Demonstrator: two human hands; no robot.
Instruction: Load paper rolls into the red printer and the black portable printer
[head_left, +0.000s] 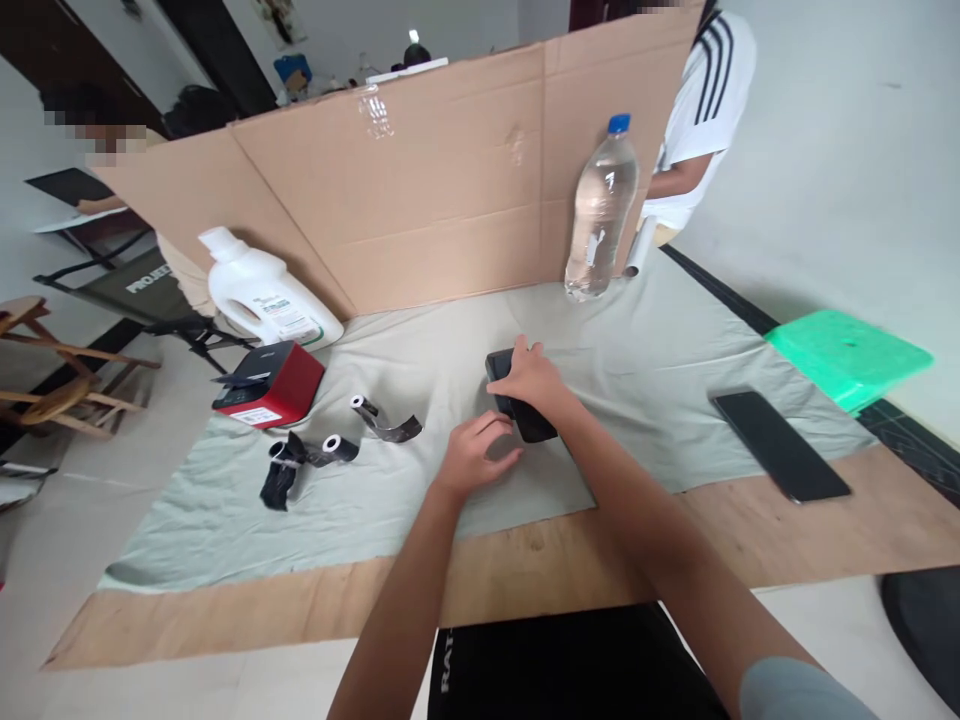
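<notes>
A black oblong device rests on the cloth near the middle of the table. My right hand reaches over its far end, thumb on one side and fingers on the other, gripping it. Its exact kind is partly hidden by that hand. My left hand is just left of the device's near end, fingers and thumb apart with nothing between them. To the left lie small black rolls with pale cores: one roll has a dark strip trailing off, another roll lies nearer, and a third is partly unwound.
A red and black box-shaped machine and a white jug stand at left. A water bottle stands before the cardboard screen. A dark tablet-like slab lies right, by a green stool. People are behind the screen.
</notes>
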